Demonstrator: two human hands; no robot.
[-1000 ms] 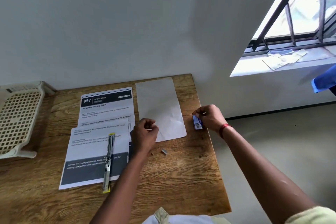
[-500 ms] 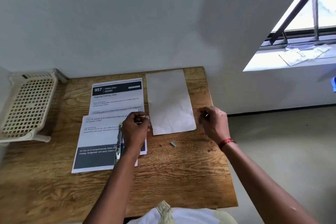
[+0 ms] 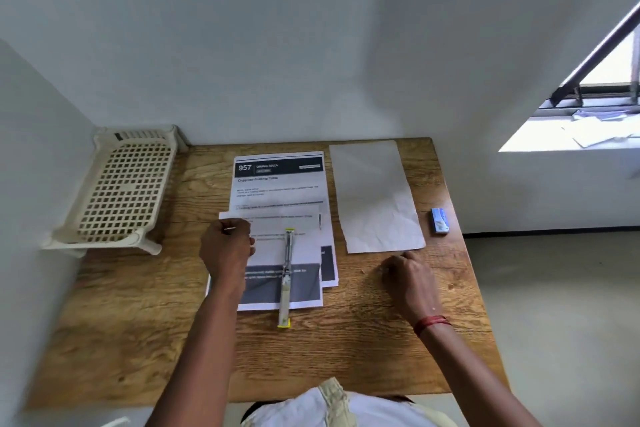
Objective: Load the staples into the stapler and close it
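On the wooden table (image 3: 346,340) the left hand (image 3: 227,250) sat over the left edge of the printed sheets (image 3: 277,204), fingers curled and pinching a thin sliver, probably a strip of staples (image 3: 229,228). An opened stapler (image 3: 286,274) lay lengthwise on those sheets, just right of that hand. The right hand (image 3: 410,279) rested on bare wood below the blank sheet (image 3: 375,198), fingers curled downward; what they held, if anything, I could not tell. A blue staple box (image 3: 440,222) lay near the right edge.

The strip looked fragile: a hard pinch might have snapped it or scattered staples across the grain. A nudge of the forearm could have skewed the sheets and rolled the stapler off them.

Against half a second earlier, the left hand had shifted left, off the stapler, and the right hand had dropped below the blank sheet, covering the spot where a small grey piece had lain.
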